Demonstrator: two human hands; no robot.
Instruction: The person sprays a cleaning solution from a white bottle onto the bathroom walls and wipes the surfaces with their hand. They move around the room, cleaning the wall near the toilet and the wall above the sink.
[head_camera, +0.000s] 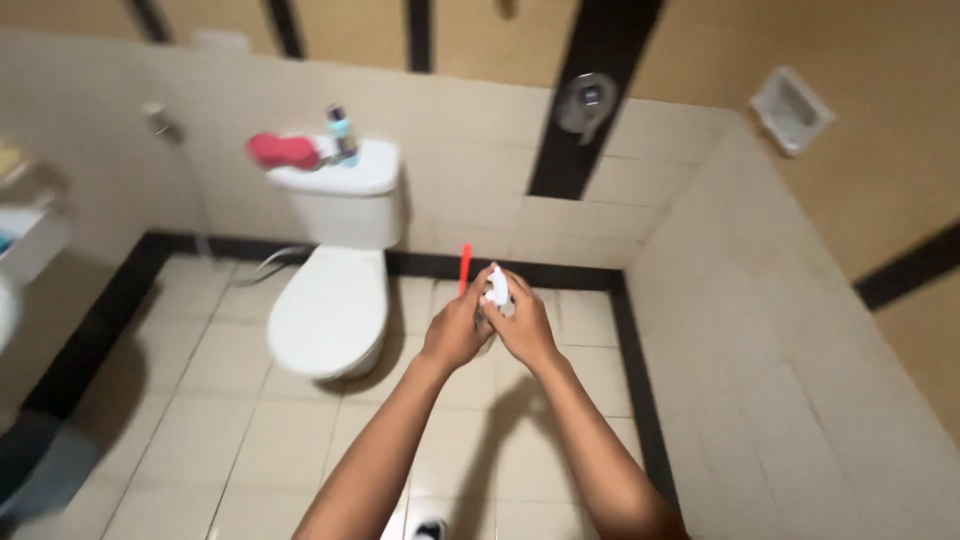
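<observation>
Both hands together in front of the person: left hand (458, 330) and right hand (522, 328) clasp 1 small white object (497, 287) above the tiled floor (200, 420), right of the closed toilet (330, 310).

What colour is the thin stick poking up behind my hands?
The stick is bright red-orange, seen in the head view.

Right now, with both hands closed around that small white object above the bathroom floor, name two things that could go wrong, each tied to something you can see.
1. The left hand and right hand grip the small white object in mid-air; if it slips, it may strike the hard tiled floor.
2. The red stick rises just behind the hands, so a careless movement could knock it.
</observation>
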